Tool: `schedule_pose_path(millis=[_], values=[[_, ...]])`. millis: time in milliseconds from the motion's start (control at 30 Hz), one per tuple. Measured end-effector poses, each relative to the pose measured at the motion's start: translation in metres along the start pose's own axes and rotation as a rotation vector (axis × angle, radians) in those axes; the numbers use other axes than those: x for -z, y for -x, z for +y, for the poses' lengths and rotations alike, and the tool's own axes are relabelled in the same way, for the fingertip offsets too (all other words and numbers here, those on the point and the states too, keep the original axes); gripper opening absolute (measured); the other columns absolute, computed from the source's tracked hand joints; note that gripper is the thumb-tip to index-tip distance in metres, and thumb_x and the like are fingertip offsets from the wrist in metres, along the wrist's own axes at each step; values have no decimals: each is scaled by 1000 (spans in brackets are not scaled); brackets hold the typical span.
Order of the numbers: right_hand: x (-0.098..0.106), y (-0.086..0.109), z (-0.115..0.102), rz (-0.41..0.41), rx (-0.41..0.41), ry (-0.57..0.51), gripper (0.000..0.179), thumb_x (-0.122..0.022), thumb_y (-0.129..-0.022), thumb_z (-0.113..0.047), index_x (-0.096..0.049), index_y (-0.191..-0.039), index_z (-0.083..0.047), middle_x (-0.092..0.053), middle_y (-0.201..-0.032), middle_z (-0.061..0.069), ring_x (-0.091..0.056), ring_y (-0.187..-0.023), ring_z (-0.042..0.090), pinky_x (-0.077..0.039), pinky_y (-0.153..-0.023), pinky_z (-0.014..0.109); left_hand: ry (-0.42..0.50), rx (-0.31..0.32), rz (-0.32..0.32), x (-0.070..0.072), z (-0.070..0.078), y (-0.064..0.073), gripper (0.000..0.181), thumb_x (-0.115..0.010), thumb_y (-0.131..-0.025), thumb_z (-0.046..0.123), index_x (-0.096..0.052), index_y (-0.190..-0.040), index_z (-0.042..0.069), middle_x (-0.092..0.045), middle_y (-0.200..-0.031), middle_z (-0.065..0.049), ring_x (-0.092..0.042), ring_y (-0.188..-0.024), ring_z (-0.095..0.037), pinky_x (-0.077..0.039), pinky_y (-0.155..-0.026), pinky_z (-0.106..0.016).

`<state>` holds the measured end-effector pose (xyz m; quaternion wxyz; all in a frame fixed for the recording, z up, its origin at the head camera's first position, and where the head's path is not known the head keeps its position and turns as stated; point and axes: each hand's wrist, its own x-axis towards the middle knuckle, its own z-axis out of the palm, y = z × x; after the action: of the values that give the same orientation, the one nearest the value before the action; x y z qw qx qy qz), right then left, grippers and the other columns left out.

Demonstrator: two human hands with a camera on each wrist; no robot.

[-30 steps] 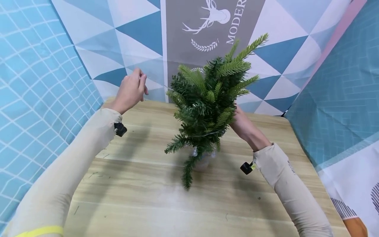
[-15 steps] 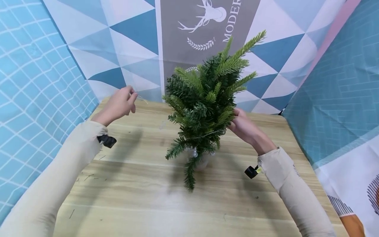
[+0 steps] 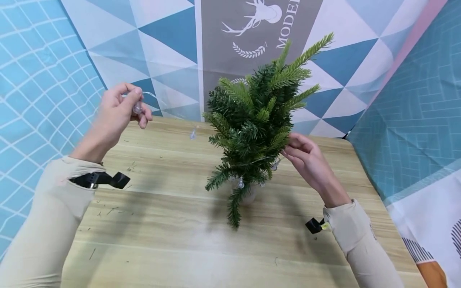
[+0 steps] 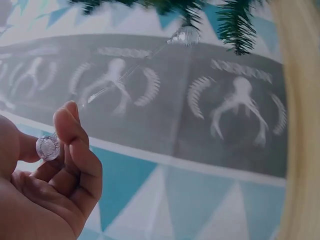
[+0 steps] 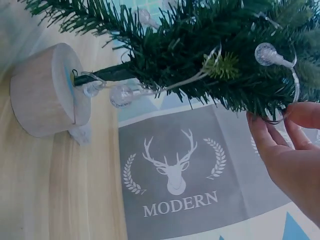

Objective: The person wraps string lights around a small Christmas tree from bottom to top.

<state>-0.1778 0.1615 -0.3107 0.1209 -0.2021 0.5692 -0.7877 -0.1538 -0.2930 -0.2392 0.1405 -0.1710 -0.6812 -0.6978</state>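
A small artificial Christmas tree stands on a round wooden base. Clear bulbs of string lights are wound about its branches. To the left of the tree, my left hand pinches one round bulb between thumb and fingers. From there the thin wire runs toward the tree, with another bulb dangling along it. At the tree's right side, my right hand pinches the string lights' wire against the outer needles. The far side of the tree is hidden in the head view.
Fallen needles lie scattered on the wooden table, mostly at the left. A patterned backdrop rises right behind the table, with a blue grid cloth along the left and a teal cloth on the right.
My left hand has moved left and turned, showing the bulb in its fingers. My right hand has come out from behind the tree to its right side. The tree stays in place.
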Motion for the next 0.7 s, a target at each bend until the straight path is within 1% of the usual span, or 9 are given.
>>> schedule_pose_path(millis=[33,100,167,233,333,400,500,600,700], values=[[-1,3,0,1,3,2,30,-49,-99,9,-57,-122,-8,-59,-110,3,-62,-104,13,-47,-104,29,31,-5,3,-1,5,1,26,-53,-104,18,-48,-94,-5,-64,-62,-14,-54,-44,-20,-51,-50,-26],[-2,8,1,-8,10,24,32,-52,-99,6,-54,-129,-7,-60,-117,5,-61,-111,16,-46,-105,30,80,1,4,-3,13,5,27,-55,-103,18,-48,-94,-6,-62,-63,-15,-54,-46,-22,-51,-51,-27],[-3,12,1,-21,30,75,36,-53,-100,4,-51,-135,-6,-60,-124,7,-60,-117,18,-46,-106,32,135,7,1,-6,20,10,28,-57,-102,17,-47,-94,-8,-59,-63,-16,-53,-46,-23,-51,-50,-29],[-4,16,0,-26,69,149,37,-53,-100,2,-50,-137,-4,-60,-128,9,-60,-119,20,-46,-106,34,178,5,-8,-8,26,17,28,-56,-102,15,-47,-95,-10,-57,-64,-17,-52,-48,-24,-49,-48,-30],[-7,24,-3,-5,160,307,39,-53,-101,1,-48,-140,-1,-60,-129,14,-61,-118,24,-49,-102,35,266,-23,-30,-10,32,29,24,-54,-103,9,-47,-93,-12,-56,-64,-19,-51,-49,-26,-46,-44,-31],[-12,29,-7,43,242,427,37,-53,-101,1,-50,-138,0,-61,-127,18,-63,-115,25,-53,-97,33,326,-45,-49,-11,35,35,21,-51,-103,5,-49,-93,-12,-56,-64,-21,-51,-50,-27,-44,-43,-31],[-25,39,-13,141,392,582,32,-53,-100,3,-54,-131,2,-63,-116,21,-64,-106,25,-56,-88,28,396,-85,-77,-15,42,44,18,-46,-104,0,-50,-92,-13,-56,-63,-23,-49,-50,-28,-41,-41,-32],[-46,50,-18,216,571,666,26,-54,-96,10,-60,-121,7,-65,-101,21,-64,-93,23,-54,-79,25,424,-127,-85,-22,51,53,19,-42,-105,-2,-49,-93,-15,-54,-63,-23,-48,-49,-29,-38,-40,-32],[-72,59,-22,215,770,694,21,-55,-90,17,-62,-110,14,-65,-90,20,-64,-85,21,-53,-75,24,436,-163,-101,-32,59,61,20,-37,-105,-5,-49,-95,-19,-53,-64,-23,-47,-50,-30,-37,-40,-32]])
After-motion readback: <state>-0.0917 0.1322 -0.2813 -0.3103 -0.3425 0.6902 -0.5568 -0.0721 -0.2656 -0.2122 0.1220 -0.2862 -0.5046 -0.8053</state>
